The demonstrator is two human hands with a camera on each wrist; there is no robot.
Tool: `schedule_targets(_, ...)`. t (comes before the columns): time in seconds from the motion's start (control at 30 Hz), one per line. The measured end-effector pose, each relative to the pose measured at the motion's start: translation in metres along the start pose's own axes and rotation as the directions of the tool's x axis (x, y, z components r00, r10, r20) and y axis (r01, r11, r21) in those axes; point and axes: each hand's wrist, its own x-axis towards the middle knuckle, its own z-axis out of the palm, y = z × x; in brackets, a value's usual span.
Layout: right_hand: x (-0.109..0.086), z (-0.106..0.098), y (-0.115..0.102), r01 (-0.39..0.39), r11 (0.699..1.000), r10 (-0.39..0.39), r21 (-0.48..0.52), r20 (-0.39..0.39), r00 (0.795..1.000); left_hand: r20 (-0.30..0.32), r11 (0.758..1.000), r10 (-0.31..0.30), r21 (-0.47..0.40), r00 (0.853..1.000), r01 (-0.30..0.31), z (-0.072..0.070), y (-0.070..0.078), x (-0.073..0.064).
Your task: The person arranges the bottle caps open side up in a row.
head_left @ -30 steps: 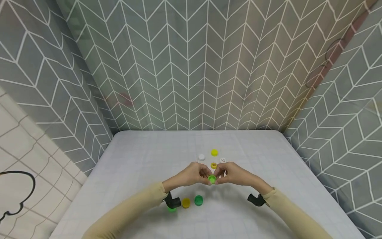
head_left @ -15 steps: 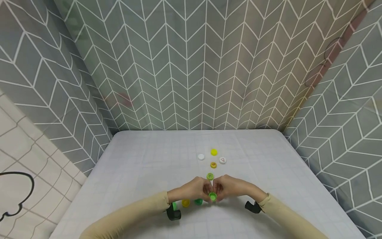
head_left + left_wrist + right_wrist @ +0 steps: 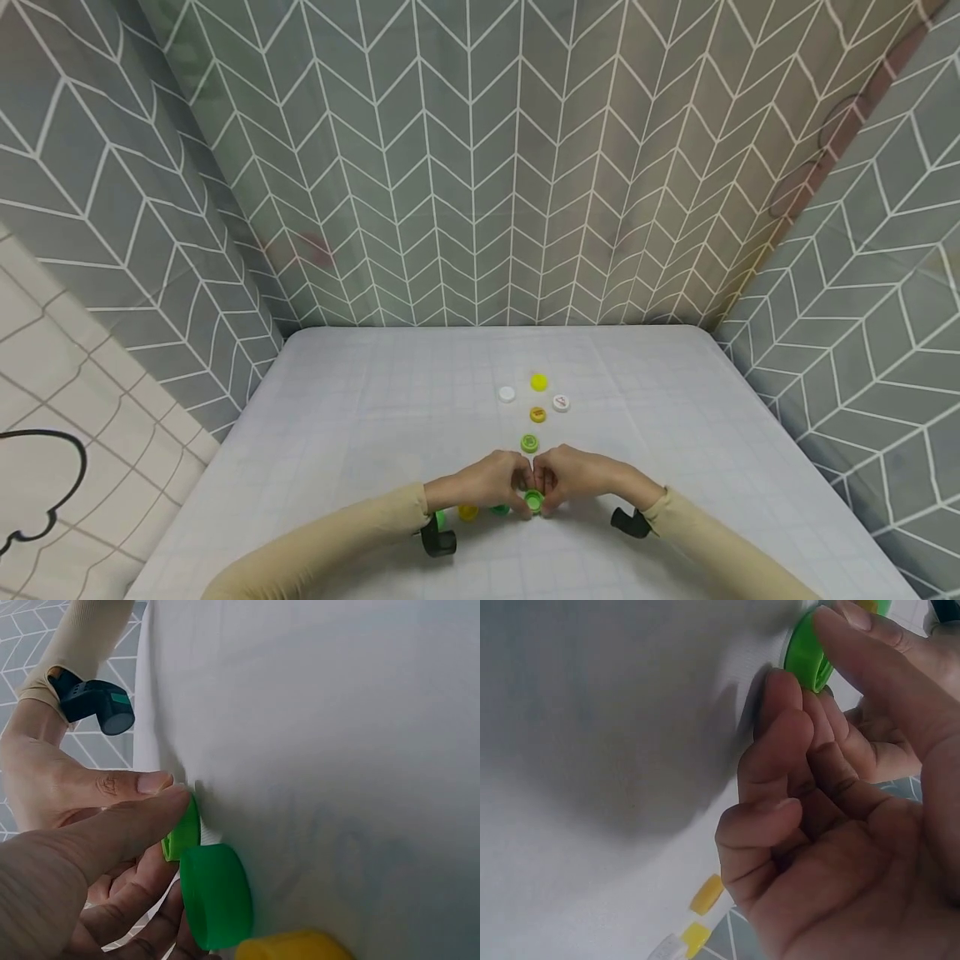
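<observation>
Between my two hands is a light green bottle cap (image 3: 533, 501), hollow side up, at the tablecloth. My left hand (image 3: 491, 481) and right hand (image 3: 576, 476) pinch it from opposite sides with thumb and fingers. In the left wrist view, the held cap stands beside a dark green cap (image 3: 217, 896), with a yellow cap (image 3: 296, 946) farther along. The right wrist view has my fingers curled about the cap's edge (image 3: 808, 656). Beyond my hands lies another light green cap (image 3: 529, 442), with a marking on its top.
Farther back lie an orange-yellow cap (image 3: 537, 414), a bright yellow cap (image 3: 539, 382), a plain white cap (image 3: 507, 394) and a marked white cap (image 3: 561, 403). My left wrist partly covers a green cap (image 3: 440, 518). A patterned curtain (image 3: 480, 167) hangs behind the table.
Both hands have come nearer to me with the light green cap, lining it up beside the dark green one. The other light green cap, hidden at first, now shows beyond them.
</observation>
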Motion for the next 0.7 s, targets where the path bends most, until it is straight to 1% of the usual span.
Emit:
schedule_targets(0.13, 0.001, 0.001, 0.001, -0.017, 1.0, 0.017, -0.014, -0.001, 1.0, 0.009, 1.0, 0.011, -0.015, 1.0, -0.011, 0.0, -0.001, 0.0)
schedule_targets(0.3, 0.001, 0.001, 0.001, -0.017, 1.0, 0.017, -0.018, 0.011, 1.0, 0.04, 1.0, 0.018, -0.011, 0.999, -0.017, -0.001, -0.002, -0.001)
schedule_targets(0.5, -0.003, -0.007, 0.0, -0.02, 1.0, 0.021, -0.015, 0.025, 0.999, 0.084, 0.999, 0.043, -0.005, 0.996, -0.043, -0.009, 0.001, -0.004)
schedule_targets(0.6, -0.006, -0.015, 0.001, 0.002, 1.0, -0.002, 0.0, 0.037, 0.999, 0.087, 0.998, 0.057, -0.015, 0.995, -0.056, -0.016, 0.004, -0.005)
schedule_targets(0.7, -0.008, -0.028, 0.006, 0.08, 0.996, -0.08, 0.026, 0.031, 0.996, 0.059, 0.998, 0.052, -0.033, 0.997, -0.05, -0.03, 0.009, -0.005)
